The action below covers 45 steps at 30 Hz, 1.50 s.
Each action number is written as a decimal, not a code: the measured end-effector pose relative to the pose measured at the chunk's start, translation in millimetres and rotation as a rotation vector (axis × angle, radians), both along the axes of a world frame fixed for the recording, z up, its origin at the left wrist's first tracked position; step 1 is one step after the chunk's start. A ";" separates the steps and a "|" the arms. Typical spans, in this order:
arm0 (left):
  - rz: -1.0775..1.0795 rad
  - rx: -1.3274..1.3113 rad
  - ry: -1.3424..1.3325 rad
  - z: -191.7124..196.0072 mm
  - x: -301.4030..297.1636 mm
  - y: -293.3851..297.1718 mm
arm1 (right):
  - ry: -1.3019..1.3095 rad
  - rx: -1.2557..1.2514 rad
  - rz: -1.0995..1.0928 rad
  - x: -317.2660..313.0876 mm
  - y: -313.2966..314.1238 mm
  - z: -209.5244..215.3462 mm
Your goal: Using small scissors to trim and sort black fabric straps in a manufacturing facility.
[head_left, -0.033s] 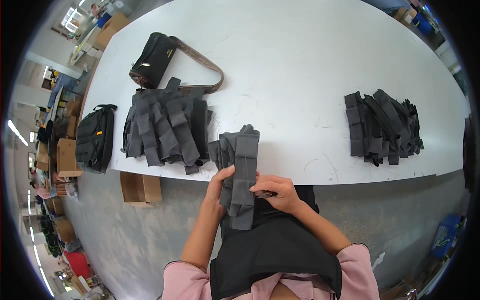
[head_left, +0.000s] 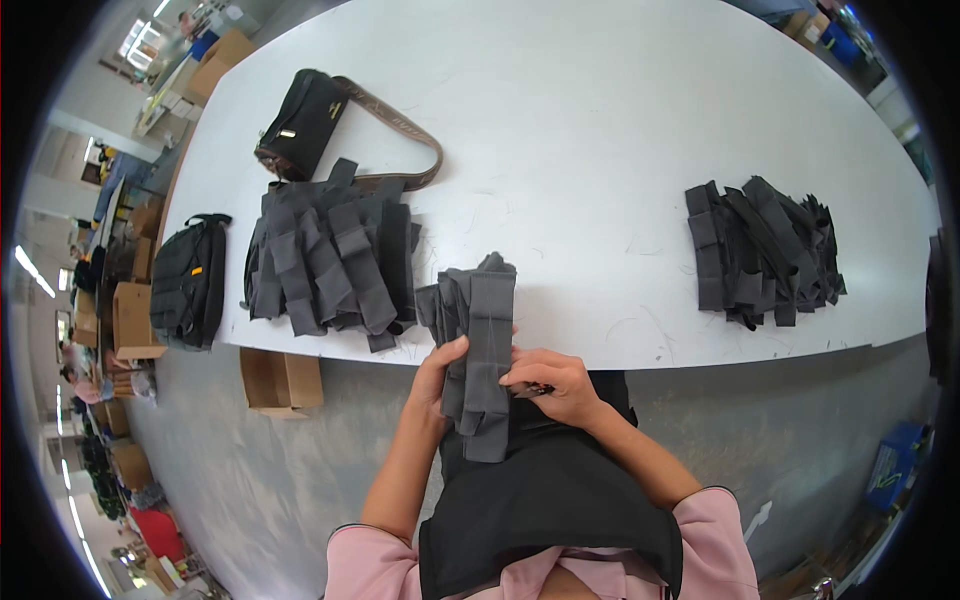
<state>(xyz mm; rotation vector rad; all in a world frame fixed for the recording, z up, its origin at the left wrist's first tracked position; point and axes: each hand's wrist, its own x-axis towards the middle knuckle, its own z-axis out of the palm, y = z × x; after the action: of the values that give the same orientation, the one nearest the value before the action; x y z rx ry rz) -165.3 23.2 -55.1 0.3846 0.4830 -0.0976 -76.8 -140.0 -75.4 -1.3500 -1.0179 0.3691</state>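
My left hand [head_left: 437,378] is closed around a bundle of dark grey fabric strips [head_left: 488,340], thumb on top, at the table's near edge. The strips hang upright, their lower ends over my black apron. My right hand [head_left: 565,385] is curled beside the bundle, its thumb and fingertips against the strips' right edge. Inside that fist shows a small dark tool [head_left: 533,390], mostly hidden by the fingers; its exact kind I cannot make out. Left of the bundle lies a large pile of similar grey strips [head_left: 335,260]. Another pile of dark strips [head_left: 768,255] rests on the right.
The white table [head_left: 590,130] spreads ahead, with loose threads on it. A black shoulder bag [head_left: 305,125] with a patterned strap lies behind the left pile. A black backpack [head_left: 190,280] sits at the left edge. Below stands an open cardboard box [head_left: 280,383] on the floor.
The view has shifted very slightly. Both hands keep the same hold on the strips and the tool.
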 end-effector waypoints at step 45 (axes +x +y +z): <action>-0.615 2.365 -1.053 -60.5 211.5 -110.2 | 0.217 -0.217 -0.993 106.2 -171.8 7.0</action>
<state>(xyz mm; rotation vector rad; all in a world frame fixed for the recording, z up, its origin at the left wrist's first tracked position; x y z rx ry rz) 46.2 -87.0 -115.6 2.7053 -0.8946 0.1517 29.4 -311.8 -68.4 -1.7866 -0.0522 -0.1352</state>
